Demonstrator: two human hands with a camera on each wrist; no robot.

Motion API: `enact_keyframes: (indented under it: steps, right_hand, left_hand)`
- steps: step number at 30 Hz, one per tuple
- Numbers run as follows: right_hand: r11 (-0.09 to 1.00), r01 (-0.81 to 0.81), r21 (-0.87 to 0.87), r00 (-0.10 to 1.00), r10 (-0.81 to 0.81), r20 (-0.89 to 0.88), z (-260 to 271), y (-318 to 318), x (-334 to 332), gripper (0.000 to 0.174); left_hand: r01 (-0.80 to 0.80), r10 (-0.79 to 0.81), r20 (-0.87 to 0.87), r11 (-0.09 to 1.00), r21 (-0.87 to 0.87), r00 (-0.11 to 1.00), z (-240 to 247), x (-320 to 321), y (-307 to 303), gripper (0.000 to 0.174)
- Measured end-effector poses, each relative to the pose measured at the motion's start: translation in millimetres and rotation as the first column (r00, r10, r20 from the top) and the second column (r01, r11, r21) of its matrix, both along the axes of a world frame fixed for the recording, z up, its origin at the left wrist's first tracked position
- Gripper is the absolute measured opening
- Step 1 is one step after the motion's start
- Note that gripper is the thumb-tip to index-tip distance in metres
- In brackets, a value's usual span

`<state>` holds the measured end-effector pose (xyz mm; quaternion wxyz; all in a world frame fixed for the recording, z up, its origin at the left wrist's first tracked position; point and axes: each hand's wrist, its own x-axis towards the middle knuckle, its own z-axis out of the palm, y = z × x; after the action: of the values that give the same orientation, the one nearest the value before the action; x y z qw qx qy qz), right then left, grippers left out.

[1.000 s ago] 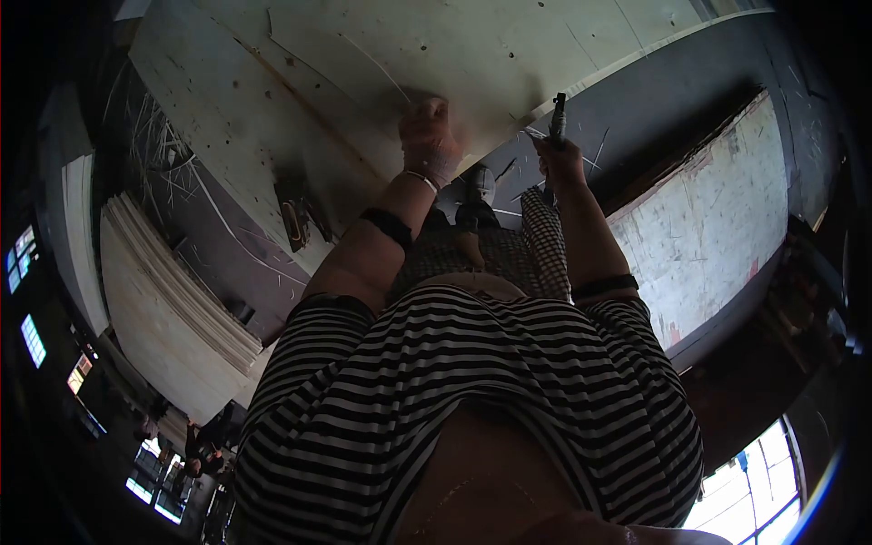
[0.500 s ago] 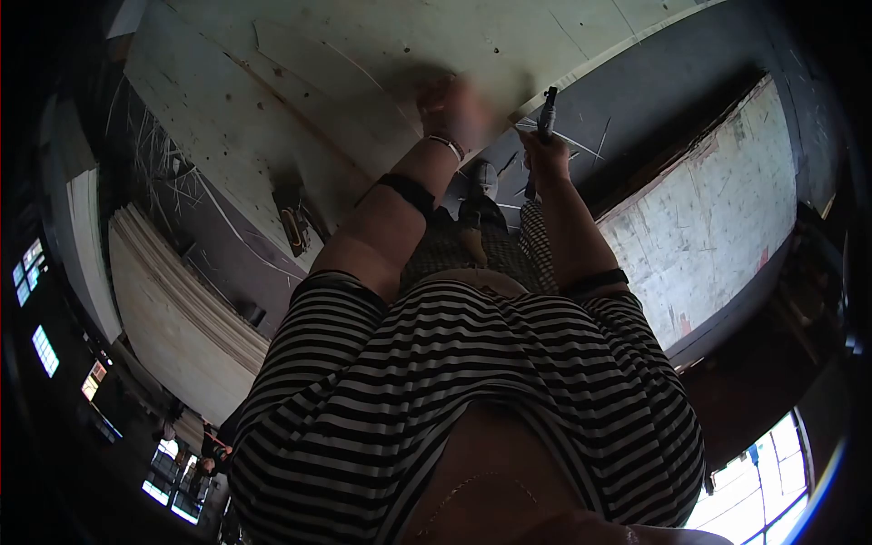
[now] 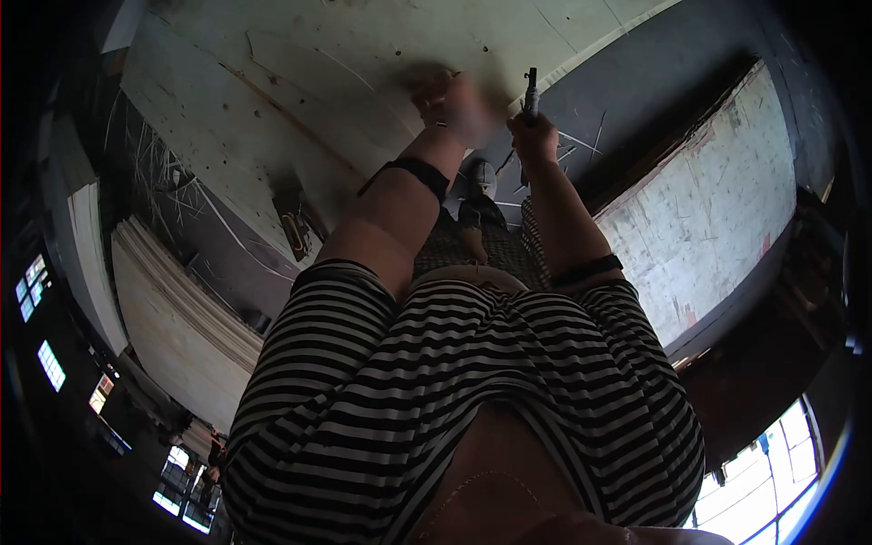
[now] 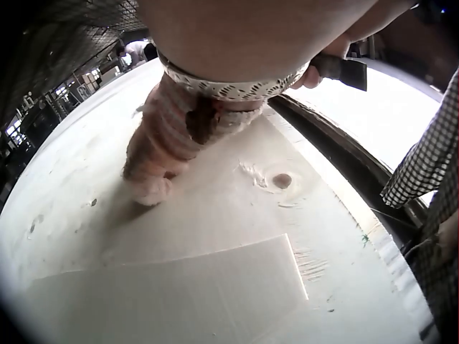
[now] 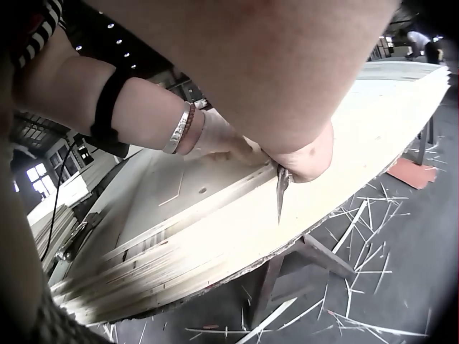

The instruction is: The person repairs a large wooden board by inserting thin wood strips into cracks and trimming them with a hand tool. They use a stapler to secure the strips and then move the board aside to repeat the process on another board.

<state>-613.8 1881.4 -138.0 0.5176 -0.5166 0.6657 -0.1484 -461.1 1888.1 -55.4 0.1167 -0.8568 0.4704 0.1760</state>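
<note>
Blurred in the head view, my left hand (image 3: pixel 459 104) is on the pale wooden sheet (image 3: pixel 363 54). In the left wrist view its light, striped covering shows, and the fingertips of the left hand (image 4: pixel 159 154) touch the sheet (image 4: pixel 215 287). Close beside it, my right hand (image 3: pixel 534 138) grips a dark tool (image 3: pixel 531 95) at the sheet's edge. The right wrist view shows the right hand (image 5: pixel 308 161) with a pointed metal blade (image 5: pixel 282 193) sticking out below it; its fingers are mostly hidden there.
Stacked sheets (image 3: pixel 182 309) lie at the left, and another pale board (image 3: pixel 708 200) at the right. A dark item (image 3: pixel 292 227) rests near the sheet's edge. Trestle legs (image 5: pixel 269 287) and thin wood strips (image 5: pixel 351 226) show below; another person (image 5: pixel 419 41) is far off.
In the head view, my left hand has moved right, while my right hand with the tool has moved left and slightly up. The two hands are closer together.
</note>
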Motion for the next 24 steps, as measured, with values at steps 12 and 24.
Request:
enact_keyframes:
  steps: [12,24]
  right_hand:
    - [0.943,0.269,-0.195,0.937,-0.209,0.279,84,-47,-15,0.014]
    - [0.96,-0.277,0.045,0.939,0.281,-0.198,20,92,-50,0.033]
  left_hand:
    - [0.151,-0.203,-0.095,0.909,-0.389,0.975,-32,18,37,0.058]
    - [-0.452,0.53,0.221,0.832,-0.322,0.819,-34,130,336,0.071]
